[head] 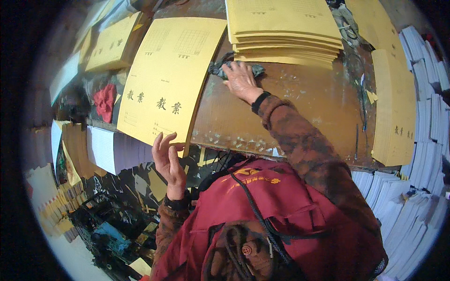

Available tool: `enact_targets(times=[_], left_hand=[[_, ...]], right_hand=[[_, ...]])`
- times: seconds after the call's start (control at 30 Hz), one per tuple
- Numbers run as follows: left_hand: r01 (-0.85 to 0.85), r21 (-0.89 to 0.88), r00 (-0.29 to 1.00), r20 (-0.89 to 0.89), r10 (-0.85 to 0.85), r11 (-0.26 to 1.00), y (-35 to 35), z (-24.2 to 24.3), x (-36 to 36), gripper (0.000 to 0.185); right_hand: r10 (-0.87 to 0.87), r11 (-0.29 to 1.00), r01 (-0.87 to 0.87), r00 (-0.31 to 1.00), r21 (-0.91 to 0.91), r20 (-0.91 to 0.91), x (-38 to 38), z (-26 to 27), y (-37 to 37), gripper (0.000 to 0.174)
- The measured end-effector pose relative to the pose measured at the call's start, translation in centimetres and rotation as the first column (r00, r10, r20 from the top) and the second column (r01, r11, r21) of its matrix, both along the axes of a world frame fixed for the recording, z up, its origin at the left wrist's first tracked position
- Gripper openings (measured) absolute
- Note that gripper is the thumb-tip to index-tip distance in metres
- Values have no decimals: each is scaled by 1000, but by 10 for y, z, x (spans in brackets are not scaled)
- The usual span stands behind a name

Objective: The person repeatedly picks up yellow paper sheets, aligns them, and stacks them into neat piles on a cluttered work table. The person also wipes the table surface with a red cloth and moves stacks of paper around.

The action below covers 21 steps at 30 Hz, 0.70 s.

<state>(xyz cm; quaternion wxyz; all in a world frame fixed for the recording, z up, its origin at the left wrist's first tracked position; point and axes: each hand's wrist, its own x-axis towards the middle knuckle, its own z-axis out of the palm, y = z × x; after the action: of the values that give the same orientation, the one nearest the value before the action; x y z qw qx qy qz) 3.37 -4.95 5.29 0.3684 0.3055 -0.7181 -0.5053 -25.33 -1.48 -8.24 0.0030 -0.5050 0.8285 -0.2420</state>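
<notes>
My right hand (242,79) grips a crumpled dark grey cloth (218,67) on the worn brown wooden tabletop (302,102). Just beyond it, a fanned stack of yellow printed sheets (281,38) overhangs the cloth's far side. To the left lies a pile of large yellow printed cover sheets (165,70), its top sheet bearing grids and large black characters. My left hand (170,159) is raised at that pile's near edge, fingers apart and nothing in them. Whether its fingertips touch the paper, I cannot tell.
More yellow sheets (393,109) line the table's right side, beside a thin dark rod (357,142). White paper stacks (430,123) stand farther right. At left are a yellow stack (110,45), a red cloth (104,102) and a purple-edged stack (130,151). Paper scraps litter the floor (123,189).
</notes>
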Motion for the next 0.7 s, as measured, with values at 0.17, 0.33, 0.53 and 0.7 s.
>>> enact_targets(times=[0.17, 0.33, 0.53, 0.7], left_hand=[[104, 52, 993, 43, -106, 993, 0, 0, -17, 39], [123, 63, 986, 105, -129, 990, -10, -5, -12, 37], [-25, 130, 994, 109, 11, 991, -11, -9, 14, 35], [-7, 109, 986, 168, -11, 994, 2, -8, 6, 34]], right_hand=[[29, 995, -26, 999, 95, -29, -13, 14, 39, 33], [-288, 952, 295, 954, 85, -86, -51, 21, 146, 31], [-258, 959, 275, 946, 65, -195, -25, 7, 71, 23], [-5, 999, 6, 1000, 36, -25, 23, 9, -45, 19]])
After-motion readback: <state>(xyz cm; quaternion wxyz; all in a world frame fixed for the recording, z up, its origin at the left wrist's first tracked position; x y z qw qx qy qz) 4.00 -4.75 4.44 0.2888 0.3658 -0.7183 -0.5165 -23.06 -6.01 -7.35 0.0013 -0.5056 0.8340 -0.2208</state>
